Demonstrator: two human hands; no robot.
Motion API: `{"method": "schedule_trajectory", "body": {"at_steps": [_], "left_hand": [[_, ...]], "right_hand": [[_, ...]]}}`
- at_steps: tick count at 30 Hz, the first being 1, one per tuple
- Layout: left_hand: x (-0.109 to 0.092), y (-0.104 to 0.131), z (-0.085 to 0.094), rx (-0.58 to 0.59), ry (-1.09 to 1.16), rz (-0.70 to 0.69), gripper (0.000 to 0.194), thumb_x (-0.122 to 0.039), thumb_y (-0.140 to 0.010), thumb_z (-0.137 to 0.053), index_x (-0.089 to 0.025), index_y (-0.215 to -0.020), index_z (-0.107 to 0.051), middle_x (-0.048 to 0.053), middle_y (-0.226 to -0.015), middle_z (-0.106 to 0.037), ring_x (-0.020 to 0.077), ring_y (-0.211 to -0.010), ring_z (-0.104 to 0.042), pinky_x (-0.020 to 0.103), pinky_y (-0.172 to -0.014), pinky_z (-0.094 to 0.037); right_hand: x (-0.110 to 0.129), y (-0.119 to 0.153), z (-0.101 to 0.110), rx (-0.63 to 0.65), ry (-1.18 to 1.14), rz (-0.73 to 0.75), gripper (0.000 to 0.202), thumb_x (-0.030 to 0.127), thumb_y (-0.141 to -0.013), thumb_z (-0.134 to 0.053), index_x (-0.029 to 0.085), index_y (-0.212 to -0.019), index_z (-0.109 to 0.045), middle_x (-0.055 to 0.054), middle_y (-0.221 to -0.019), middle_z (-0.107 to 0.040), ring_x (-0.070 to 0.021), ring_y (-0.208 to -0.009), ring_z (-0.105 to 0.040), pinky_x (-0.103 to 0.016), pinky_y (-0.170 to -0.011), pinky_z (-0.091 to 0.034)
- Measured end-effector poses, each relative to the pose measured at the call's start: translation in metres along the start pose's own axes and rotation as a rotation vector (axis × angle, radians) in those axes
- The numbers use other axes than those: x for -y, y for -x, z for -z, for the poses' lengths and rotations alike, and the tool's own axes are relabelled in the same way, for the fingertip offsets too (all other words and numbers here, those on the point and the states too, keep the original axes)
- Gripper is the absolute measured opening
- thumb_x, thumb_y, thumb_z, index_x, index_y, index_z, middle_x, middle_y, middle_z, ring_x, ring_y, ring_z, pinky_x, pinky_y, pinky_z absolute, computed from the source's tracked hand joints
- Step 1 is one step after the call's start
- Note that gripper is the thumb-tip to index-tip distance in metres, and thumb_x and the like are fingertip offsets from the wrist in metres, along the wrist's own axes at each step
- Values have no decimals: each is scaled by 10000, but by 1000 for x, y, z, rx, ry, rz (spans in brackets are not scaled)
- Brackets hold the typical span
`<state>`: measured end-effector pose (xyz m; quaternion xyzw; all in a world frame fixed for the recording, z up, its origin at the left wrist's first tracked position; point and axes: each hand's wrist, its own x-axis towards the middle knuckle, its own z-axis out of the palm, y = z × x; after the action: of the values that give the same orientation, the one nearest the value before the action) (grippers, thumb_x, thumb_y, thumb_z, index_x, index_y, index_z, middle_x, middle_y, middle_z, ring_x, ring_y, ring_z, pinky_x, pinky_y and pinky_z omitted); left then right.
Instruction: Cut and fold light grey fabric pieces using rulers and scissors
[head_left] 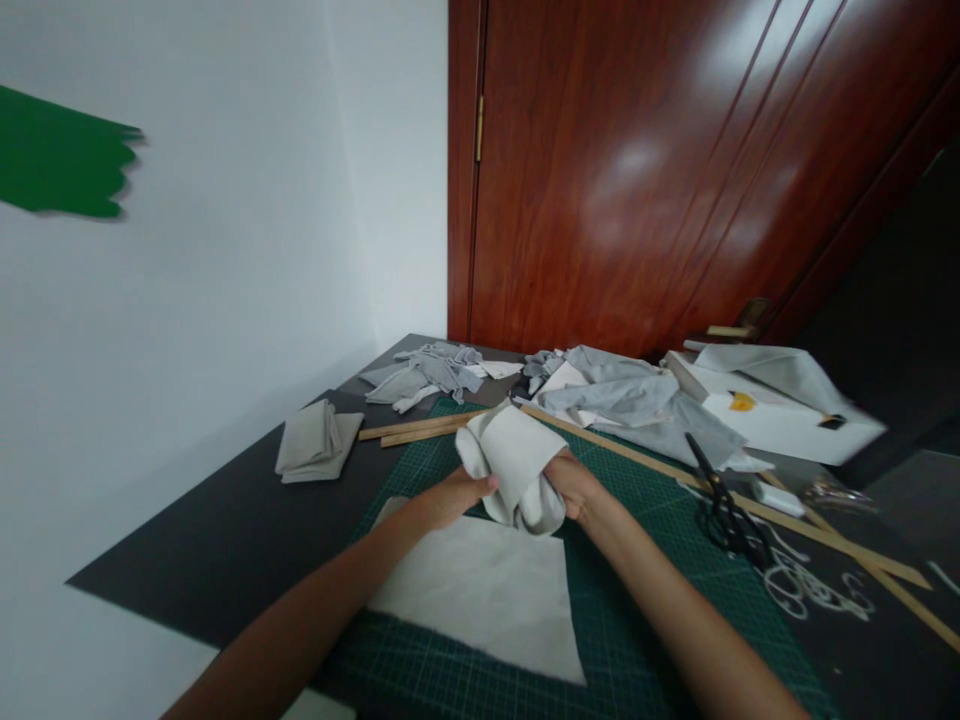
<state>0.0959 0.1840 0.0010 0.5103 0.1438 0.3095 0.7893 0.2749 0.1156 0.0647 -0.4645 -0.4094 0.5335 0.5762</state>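
A bunched, pale grey piece of fabric is held up between both hands, over the middle of the table. My left hand is closed on its left edge, the thumb lying on top. My right hand grips it from the right, with most of its fingers hidden behind the cloth. Below lies a flat, off-white fabric piece with slightly uneven edges. It rests on a green cutting mat with grid lines.
Folded cloth sits at the left. Fabric scraps and crumpled grey cloth lie at the back. To the right are black scissors, white cord, a long wooden ruler and a white box.
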Motion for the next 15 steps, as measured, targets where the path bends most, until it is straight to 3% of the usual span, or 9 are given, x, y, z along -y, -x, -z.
{"method": "schedule_trajectory", "body": {"at_steps": [2,5,7,9,11,13,15], "left_hand": [[1,-3,-4,-80,26,50,837,-506,-589,-983,-185,-1298,-675,156,-1233,-751,380,-1232,-661,518,-1090,-474],[3,-6,-11,-181,56,67,731,-420,-625,-971,-172,-1255,-696,163,-1235,-748,375,-1206,-676,472,-1038,-519],[2,-9,-15,-250,98,46,670,-343,-638,-953,-160,-1233,-704,158,-1223,-752,365,-1174,-693,444,-993,-547],[-1,-11,-17,-312,132,8,657,-290,-637,-938,-155,-1235,-700,147,-1221,-753,352,-1145,-704,428,-959,-565],[-7,-12,-17,-327,149,-26,650,-282,-652,-928,-163,-1247,-696,133,-1227,-752,332,-1119,-712,417,-946,-572],[-11,-12,-16,-283,158,-48,636,-297,-657,-929,-169,-1238,-704,123,-1224,-754,318,-1103,-715,405,-942,-571],[-13,-12,-16,-237,169,-55,609,-321,-653,-934,-173,-1204,-721,116,-1221,-754,310,-1103,-712,392,-942,-568]], "right_hand": [[-6,3,-6,49,80,-14,386,430,-656,-819,193,-955,-758,-105,-875,-799,-314,-878,-750,-422,-799,-590],[-4,11,-7,124,571,125,394,384,-765,-740,198,-1113,-734,-116,-1094,-781,-317,-1090,-701,-429,-951,-532],[3,17,-5,116,1008,169,609,396,-774,-754,190,-1336,-639,-155,-1270,-714,-346,-1230,-631,-462,-1043,-459],[12,24,-4,97,1266,81,1014,483,-691,-846,205,-1568,-418,-213,-1476,-567,-405,-1373,-514,-526,-1106,-378],[18,29,-6,98,1322,-1,1292,619,-643,-863,255,-1673,-174,-230,-1619,-382,-439,-1474,-386,-565,-1141,-320],[19,31,-11,34,1295,7,1254,705,-731,-765,274,-1687,-78,-225,-1626,-347,-438,-1489,-358,-572,-1144,-310],[16,29,-16,-99,1319,96,1154,710,-798,-699,246,-1682,-120,-237,-1536,-429,-451,-1433,-408,-584,-1121,-327]]}}
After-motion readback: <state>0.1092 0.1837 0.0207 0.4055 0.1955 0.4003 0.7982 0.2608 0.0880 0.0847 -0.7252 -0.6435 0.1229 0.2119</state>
